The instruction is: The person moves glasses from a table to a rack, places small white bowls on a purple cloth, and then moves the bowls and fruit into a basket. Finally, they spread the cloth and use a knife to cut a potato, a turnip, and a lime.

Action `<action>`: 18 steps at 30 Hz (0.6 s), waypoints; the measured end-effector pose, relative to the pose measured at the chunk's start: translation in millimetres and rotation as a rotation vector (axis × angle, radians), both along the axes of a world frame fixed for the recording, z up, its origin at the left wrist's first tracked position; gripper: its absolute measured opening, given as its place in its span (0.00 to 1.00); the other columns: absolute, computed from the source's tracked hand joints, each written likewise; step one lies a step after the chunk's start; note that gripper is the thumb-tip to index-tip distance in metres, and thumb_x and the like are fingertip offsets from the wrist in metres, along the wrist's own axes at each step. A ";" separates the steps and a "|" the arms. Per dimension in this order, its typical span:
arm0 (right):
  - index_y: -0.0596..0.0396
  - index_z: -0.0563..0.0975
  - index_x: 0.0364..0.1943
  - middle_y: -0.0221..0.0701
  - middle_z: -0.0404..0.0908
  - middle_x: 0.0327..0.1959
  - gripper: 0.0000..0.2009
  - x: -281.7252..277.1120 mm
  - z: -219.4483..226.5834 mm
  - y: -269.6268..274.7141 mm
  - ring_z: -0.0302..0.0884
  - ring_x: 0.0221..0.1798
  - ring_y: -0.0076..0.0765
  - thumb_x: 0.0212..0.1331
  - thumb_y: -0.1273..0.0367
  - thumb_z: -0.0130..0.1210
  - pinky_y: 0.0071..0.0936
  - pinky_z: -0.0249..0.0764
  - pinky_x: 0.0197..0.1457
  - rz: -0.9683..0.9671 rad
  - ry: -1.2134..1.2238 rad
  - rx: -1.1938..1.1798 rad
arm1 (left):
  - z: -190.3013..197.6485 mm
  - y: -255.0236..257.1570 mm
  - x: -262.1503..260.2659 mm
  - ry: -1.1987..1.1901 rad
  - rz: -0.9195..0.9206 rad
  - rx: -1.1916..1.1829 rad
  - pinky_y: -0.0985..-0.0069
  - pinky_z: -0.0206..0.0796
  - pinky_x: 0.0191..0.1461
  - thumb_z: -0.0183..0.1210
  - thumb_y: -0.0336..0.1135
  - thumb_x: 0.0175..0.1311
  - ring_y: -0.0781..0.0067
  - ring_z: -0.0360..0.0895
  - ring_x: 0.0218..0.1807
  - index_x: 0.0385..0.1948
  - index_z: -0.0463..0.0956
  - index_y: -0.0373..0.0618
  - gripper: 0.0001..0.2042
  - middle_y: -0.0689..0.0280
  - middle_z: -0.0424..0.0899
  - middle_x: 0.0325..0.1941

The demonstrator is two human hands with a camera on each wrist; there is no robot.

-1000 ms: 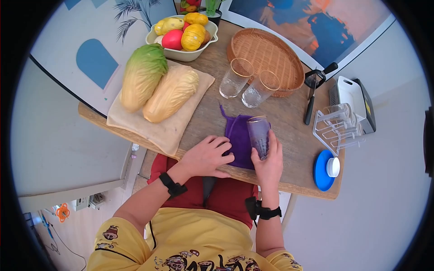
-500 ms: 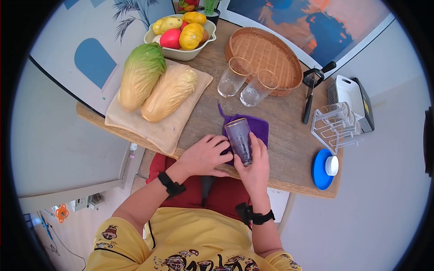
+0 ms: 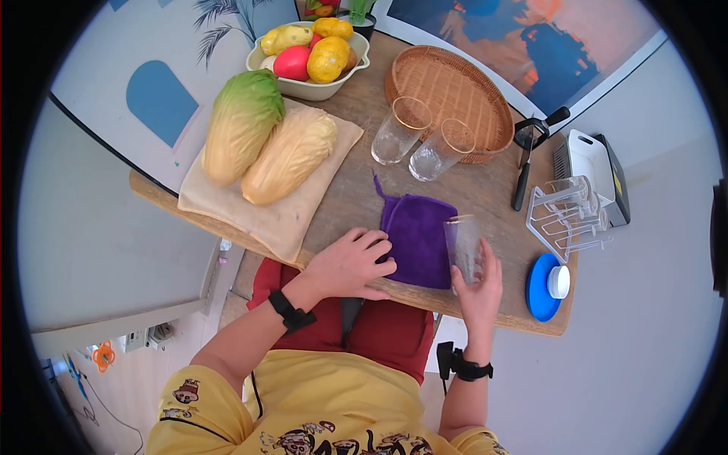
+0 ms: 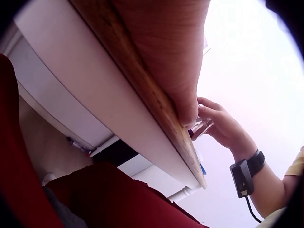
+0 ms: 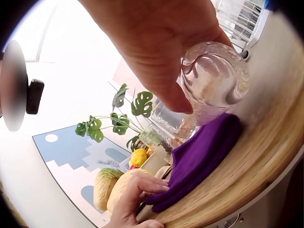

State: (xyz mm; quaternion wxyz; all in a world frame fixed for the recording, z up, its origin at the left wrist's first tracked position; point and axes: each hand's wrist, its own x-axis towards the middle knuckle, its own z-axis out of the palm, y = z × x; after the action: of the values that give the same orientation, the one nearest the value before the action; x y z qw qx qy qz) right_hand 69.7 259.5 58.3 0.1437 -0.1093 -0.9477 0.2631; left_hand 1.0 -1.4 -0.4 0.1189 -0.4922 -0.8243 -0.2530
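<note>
In the head view the right hand grips a clear ribbed glass near its lower part, at the right edge of a purple cloth. The right wrist view shows the base of this glass toward the camera, with the thumb along its side. The left hand rests at the cloth's left edge, its fingers loosely bent on the cloth and table. Two gold-rimmed glasses, one on the left and one on the right, stand behind the cloth.
Two cabbages lie on a beige cushion at left. Behind are a fruit bowl and a wicker tray. At right are a black-handled tool, a rack with glasses and a blue plate.
The right hand has carried the glass first left over the cloth, then right to the cloth's right edge, uncovering more of the cloth. The left hand has stayed in place.
</note>
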 end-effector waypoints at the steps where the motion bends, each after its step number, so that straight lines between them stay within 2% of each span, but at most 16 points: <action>1: 0.49 0.72 0.66 0.42 0.77 0.57 0.35 3.7 3.5 5.7 0.80 0.54 0.50 0.49 0.71 0.69 0.41 0.79 0.55 -0.005 0.003 -0.001 | 0.5 0.1 -0.5 0.002 -0.003 -0.011 0.59 0.66 0.63 0.68 0.60 0.52 0.56 0.72 0.63 0.40 0.77 0.49 0.26 0.61 0.76 0.49; 3: 0.49 0.72 0.66 0.42 0.77 0.57 0.34 9.1 10.7 18.2 0.79 0.56 0.50 0.49 0.71 0.69 0.40 0.78 0.56 -0.019 0.038 0.138 | 0.8 0.3 -0.6 0.006 -0.002 -0.013 0.60 0.66 0.63 0.68 0.60 0.51 0.56 0.71 0.62 0.40 0.76 0.50 0.25 0.62 0.75 0.50; 9: 0.50 0.73 0.66 0.42 0.76 0.60 0.37 13.6 54.3 44.9 0.77 0.61 0.50 0.44 0.78 0.69 0.40 0.76 0.60 -0.128 0.219 0.119 | 2.3 1.1 -0.2 0.009 0.002 -0.006 0.60 0.66 0.64 0.68 0.60 0.52 0.56 0.71 0.63 0.40 0.77 0.49 0.25 0.61 0.76 0.50; 11: 0.50 0.73 0.67 0.42 0.76 0.61 0.38 10.4 70.4 53.5 0.76 0.62 0.50 0.45 0.77 0.69 0.40 0.74 0.63 -0.110 0.344 0.327 | 2.1 1.1 0.1 0.022 0.001 0.000 0.61 0.66 0.63 0.68 0.59 0.52 0.56 0.70 0.63 0.39 0.76 0.49 0.24 0.61 0.76 0.50; 13: 0.48 0.73 0.67 0.42 0.75 0.62 0.38 5.2 90.2 54.0 0.75 0.63 0.51 0.45 0.77 0.69 0.41 0.72 0.65 -0.123 0.333 0.359 | 0.7 1.4 0.6 0.017 0.006 0.002 0.60 0.66 0.64 0.68 0.59 0.52 0.56 0.70 0.63 0.39 0.76 0.49 0.24 0.61 0.76 0.50; 15: 0.45 0.73 0.68 0.41 0.75 0.63 0.38 -4.8 107.1 52.6 0.73 0.64 0.52 0.46 0.77 0.68 0.43 0.71 0.66 -0.044 0.352 0.490 | 1.2 1.6 1.2 0.016 0.006 -0.010 0.60 0.65 0.64 0.68 0.59 0.52 0.56 0.70 0.63 0.39 0.77 0.49 0.24 0.61 0.76 0.51; 17: 0.44 0.73 0.67 0.40 0.75 0.63 0.37 -18.1 120.7 50.6 0.73 0.64 0.52 0.46 0.78 0.68 0.44 0.72 0.65 -0.003 0.369 0.523 | 1.7 1.5 0.7 0.018 0.007 -0.022 0.60 0.65 0.65 0.68 0.59 0.52 0.56 0.70 0.64 0.39 0.77 0.49 0.25 0.61 0.76 0.51; 18: 0.44 0.73 0.67 0.39 0.75 0.63 0.38 -26.5 128.0 50.5 0.73 0.64 0.52 0.45 0.78 0.67 0.44 0.72 0.65 0.077 0.354 0.602 | 1.8 1.5 0.7 0.014 0.007 -0.028 0.60 0.65 0.65 0.67 0.60 0.52 0.56 0.70 0.64 0.39 0.77 0.49 0.25 0.61 0.76 0.51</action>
State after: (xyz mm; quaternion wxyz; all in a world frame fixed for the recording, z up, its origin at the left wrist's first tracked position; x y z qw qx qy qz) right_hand 43.2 310.1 186.3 0.3214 0.0210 -0.9467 -0.0079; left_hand 1.7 0.1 1.4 0.1188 -0.4928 -0.8286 -0.2375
